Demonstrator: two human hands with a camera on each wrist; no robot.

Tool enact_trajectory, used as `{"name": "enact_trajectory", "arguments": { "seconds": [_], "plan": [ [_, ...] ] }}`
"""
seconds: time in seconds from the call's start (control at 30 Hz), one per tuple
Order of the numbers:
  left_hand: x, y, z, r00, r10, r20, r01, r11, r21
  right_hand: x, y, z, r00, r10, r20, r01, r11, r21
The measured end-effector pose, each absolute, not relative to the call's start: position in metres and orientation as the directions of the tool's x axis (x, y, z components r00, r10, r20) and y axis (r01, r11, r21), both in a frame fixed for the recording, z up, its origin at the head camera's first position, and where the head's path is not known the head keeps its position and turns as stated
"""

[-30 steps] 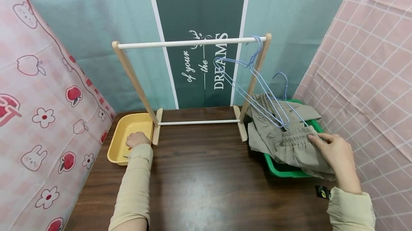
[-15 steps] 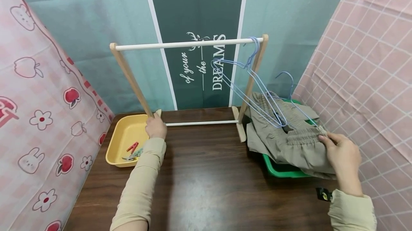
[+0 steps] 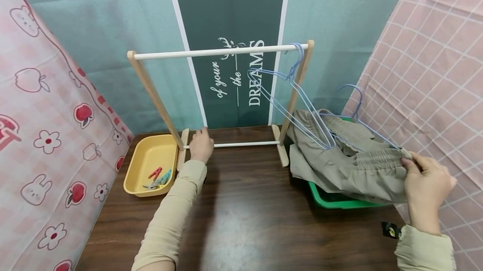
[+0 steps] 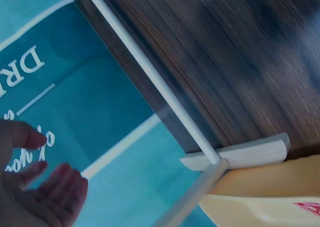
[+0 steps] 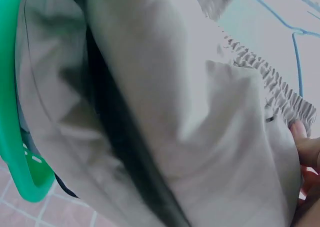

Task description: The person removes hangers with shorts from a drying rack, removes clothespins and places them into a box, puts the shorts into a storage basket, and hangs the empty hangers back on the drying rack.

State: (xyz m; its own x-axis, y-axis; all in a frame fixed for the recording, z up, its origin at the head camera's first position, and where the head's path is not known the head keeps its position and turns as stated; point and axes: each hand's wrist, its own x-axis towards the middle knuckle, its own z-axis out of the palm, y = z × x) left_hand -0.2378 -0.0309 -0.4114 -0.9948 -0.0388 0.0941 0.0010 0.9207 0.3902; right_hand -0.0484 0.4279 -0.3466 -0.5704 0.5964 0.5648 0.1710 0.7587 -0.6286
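Note:
My right hand [image 3: 430,183] pinches the elastic waistband of grey-beige pants [image 3: 381,174] at its right end. A blue wire hanger [image 3: 356,103] stands up from the pants, and one of its arms runs to the pinched waistband corner. Close up, thumb and fingers grip the edge of the gathered waistband [image 5: 280,87]. My left hand [image 3: 201,145] is over the left end of the rack's lower bar [image 3: 245,143]. Its fingers in the left wrist view are relaxed and apart, with nothing visible between them; whether it touches the bar I cannot tell.
The wooden rack [image 3: 222,53] carries blue hangers [image 3: 292,78] at the right end of its top bar. A green basket [image 3: 332,203] sits under the pants. At left, a yellow basin [image 3: 130,174] contains red and teal clips [image 3: 156,174]. Patterned cloths enclose the table.
My left hand has come out of the yellow basin, past the rack's left post, to the lower bar. My right hand has pulled the waistband and the hanger to the right.

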Motion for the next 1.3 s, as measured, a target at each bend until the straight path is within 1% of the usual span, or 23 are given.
{"name": "enact_trajectory", "arguments": {
  "seconds": [0.07, 0.13, 0.37, 0.43, 0.53, 0.63, 0.7, 0.77, 0.87, 1.0, 1.13, 1.23, 1.3],
  "plan": [
    [-0.237, -0.025, -0.412, -0.996, 0.000, 0.089, 0.035, 0.918, 0.395, -0.048, 0.432, -0.346, -0.557, 0.620, 0.552, 0.146, 0.728, -0.670],
    [-0.237, -0.020, -0.412, -0.995, 0.028, 0.092, 0.062, 0.915, 0.398, -0.047, 0.436, -0.345, -0.560, 0.630, 0.538, 0.126, 0.706, -0.697],
    [-0.235, -0.006, -0.411, -0.988, 0.098, 0.119, 0.137, 0.912, 0.387, -0.040, 0.455, -0.346, -0.533, 0.651, 0.541, 0.073, 0.672, -0.737],
    [-0.235, -0.003, -0.410, -0.988, 0.112, 0.110, 0.146, 0.913, 0.381, -0.037, 0.460, -0.345, -0.544, 0.655, 0.524, 0.083, 0.664, -0.743],
    [-0.235, 0.002, -0.409, -0.986, 0.134, 0.098, 0.162, 0.907, 0.389, -0.036, 0.463, -0.343, -0.599, 0.654, 0.462, 0.140, 0.654, -0.744],
    [-0.236, 0.011, -0.409, -0.983, 0.151, 0.109, 0.183, 0.889, 0.419, -0.038, 0.465, -0.343, -0.686, 0.621, 0.378, 0.193, 0.657, -0.729],
    [-0.236, 0.019, -0.410, -0.980, 0.159, 0.120, 0.196, 0.869, 0.453, -0.041, 0.467, -0.344, -0.753, 0.576, 0.318, 0.215, 0.672, -0.708],
    [-0.236, 0.029, -0.411, -0.976, 0.174, 0.128, 0.214, 0.849, 0.483, -0.045, 0.470, -0.346, -0.814, 0.501, 0.293, 0.202, 0.718, -0.666],
    [-0.234, 0.044, -0.414, -0.964, 0.230, 0.133, 0.266, 0.827, 0.495, -0.052, 0.474, -0.347, -0.881, 0.404, 0.244, 0.196, 0.783, -0.590],
    [-0.226, 0.068, -0.417, -0.923, 0.359, 0.136, 0.378, 0.789, 0.484, -0.059, 0.477, -0.347, -0.920, 0.344, 0.187, 0.203, 0.829, -0.522],
    [-0.216, 0.090, -0.421, -0.860, 0.501, 0.094, 0.477, 0.726, 0.495, -0.063, 0.477, -0.347, -0.939, 0.308, 0.154, 0.191, 0.839, -0.509],
    [-0.210, 0.103, -0.423, -0.822, 0.569, 0.038, 0.507, 0.699, 0.504, -0.066, 0.475, -0.347, -0.947, 0.282, 0.157, 0.168, 0.846, -0.507],
    [-0.207, 0.108, -0.424, -0.811, 0.585, 0.005, 0.501, 0.690, 0.522, -0.067, 0.474, -0.347, -0.948, 0.275, 0.160, 0.161, 0.848, -0.504]
  ]
}}
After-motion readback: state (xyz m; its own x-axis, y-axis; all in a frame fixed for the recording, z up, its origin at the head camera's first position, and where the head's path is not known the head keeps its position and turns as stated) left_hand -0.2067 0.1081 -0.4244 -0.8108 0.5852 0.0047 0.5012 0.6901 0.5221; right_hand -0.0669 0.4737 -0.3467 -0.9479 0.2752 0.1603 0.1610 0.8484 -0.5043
